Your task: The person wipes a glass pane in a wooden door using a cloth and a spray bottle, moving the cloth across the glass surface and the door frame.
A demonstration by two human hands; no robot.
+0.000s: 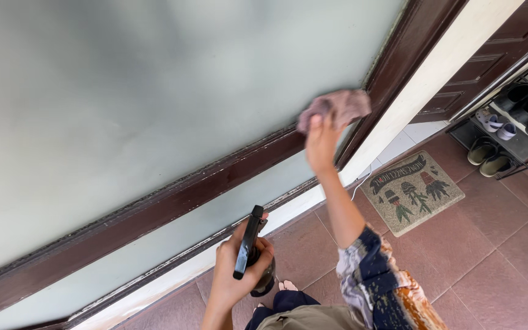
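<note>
As seen from the head camera looking down, the person's own body is shown nearest, at the bottom edge: a patterned sleeve (pixel 377 287) in blue, white and orange, and toes (pixel 286 285) resting on the reddish-brown tiled floor (pixel 490 256). Just above these, the left hand (pixel 234 269) is shown clenched around a dark spray bottle (pixel 253 253); the fingers are wrapped about its neck and the black trigger head is held upright, clear of the wall. The bottle's lower body is partly hidden by the hand.

Further up, the right arm is extended from the sleeve toward the window. The right hand (pixel 321 143) is closed on a crumpled pinkish cloth (pixel 335 107), which is pressed against the frosted glass pane (pixel 154 91) at its lower right corner, where the horizontal rail and the upright of the dark brown wooden frame (pixel 227 174) meet. A second, narrower strip of glass is seen below the rail, and a pale sill is seen beneath it, between the frame and the floor.

To the right of the arm, well apart from both hands, a doormat (pixel 412 190) with a plant design is laid on the tiles beside a cream wall (pixel 435 73). Farthest away, at the upper right, a dark panelled door (pixel 496 55) is seen, and beside it a low shoe rack (pixel 517 143) on which sandals and shoes are stored in rows.
</note>
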